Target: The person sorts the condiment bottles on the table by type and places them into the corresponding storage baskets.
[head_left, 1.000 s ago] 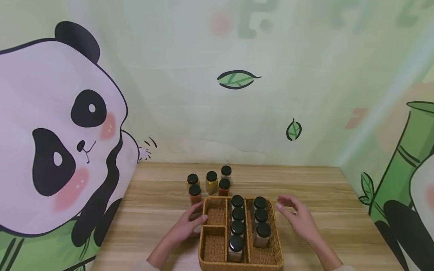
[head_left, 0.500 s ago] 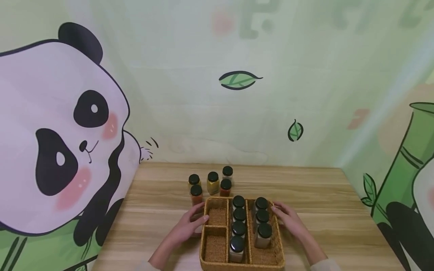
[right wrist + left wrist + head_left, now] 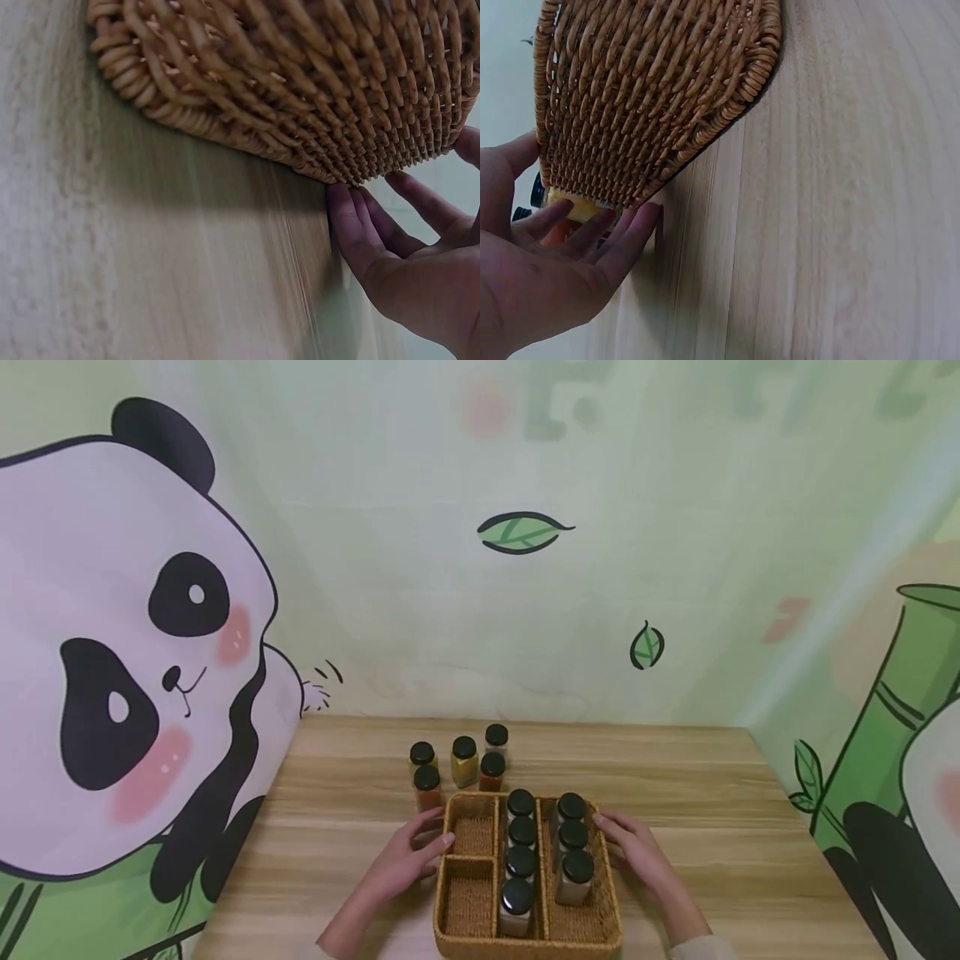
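Observation:
A brown woven basket (image 3: 528,950) with divided compartments sits near the front of the table. Several black-lidded spice jars (image 3: 516,902) stand in its middle compartment, and 3 similar jars (image 3: 574,877) in the right one. My left hand (image 3: 401,858) is at the basket's left wall, thumb by the rim; the left wrist view shows its relaxed fingers (image 3: 626,240) reaching the wall's lower edge. On the opposite side, my right hand (image 3: 636,850) touches the right wall with its thumb at the rim. Its extended fingertips (image 3: 341,199) meet the base edge in the right wrist view.
Behind the basket's left side stand several more jars (image 3: 464,764) with yellow, red and pale contents. The wooden table (image 3: 697,777) runs back to a wall covering (image 3: 420,610) printed with pandas and leaves.
My right hand has come in from the right to touch the basket's wall. The left hand keeps its place at the left side, and the jars stand as before.

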Demonstrator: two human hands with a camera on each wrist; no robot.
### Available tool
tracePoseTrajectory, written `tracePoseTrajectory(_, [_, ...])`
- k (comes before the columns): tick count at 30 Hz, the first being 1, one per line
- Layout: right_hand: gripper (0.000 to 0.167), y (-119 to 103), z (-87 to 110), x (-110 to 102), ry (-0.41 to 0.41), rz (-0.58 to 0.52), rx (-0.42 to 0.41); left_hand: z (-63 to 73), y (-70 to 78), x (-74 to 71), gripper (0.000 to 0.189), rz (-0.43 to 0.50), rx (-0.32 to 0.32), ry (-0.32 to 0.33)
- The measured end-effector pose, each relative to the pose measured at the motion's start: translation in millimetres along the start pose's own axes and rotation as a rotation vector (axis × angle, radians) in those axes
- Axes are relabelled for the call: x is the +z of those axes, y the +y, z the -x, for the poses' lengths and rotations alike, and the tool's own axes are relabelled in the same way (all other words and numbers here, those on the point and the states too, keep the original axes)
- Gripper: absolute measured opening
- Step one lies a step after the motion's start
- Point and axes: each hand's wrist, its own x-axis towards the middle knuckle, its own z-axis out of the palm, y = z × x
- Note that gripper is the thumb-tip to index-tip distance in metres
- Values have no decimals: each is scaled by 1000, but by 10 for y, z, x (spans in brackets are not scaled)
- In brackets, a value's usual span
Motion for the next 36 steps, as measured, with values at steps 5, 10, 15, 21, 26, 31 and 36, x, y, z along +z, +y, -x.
tracePoseTrajectory(5, [58, 26, 18, 56, 5, -72, 3, 70, 113, -122, 57, -70, 46, 69])
tracePoseTrajectory(10, [59, 35, 35, 93, 16, -70, 1, 101, 357, -334, 49, -192, 122, 198])
tracePoseTrajectory(15, [61, 54, 41, 89, 23, -64, 7, -1, 536, -497, 47, -322, 238, 291])
tracePoseTrajectory(21, [62, 81, 67, 69, 34, -59, 13, -211, 468, -516, 53, -421, 317, 311])
tracePoseTrajectory(26, [63, 81, 56, 77, 19, -46, 13, -350, 298, -464, 58, -445, 299, 318])
tracePoseTrajectory(31, [64, 42, 19, 70, 13, -43, -2, -474, 239, -429, 58, -478, 285, 337])
tracePoseTrajectory(36, [61, 29, 6, 58, 19, -47, 4, -538, 257, -416, 56, -524, 302, 348])
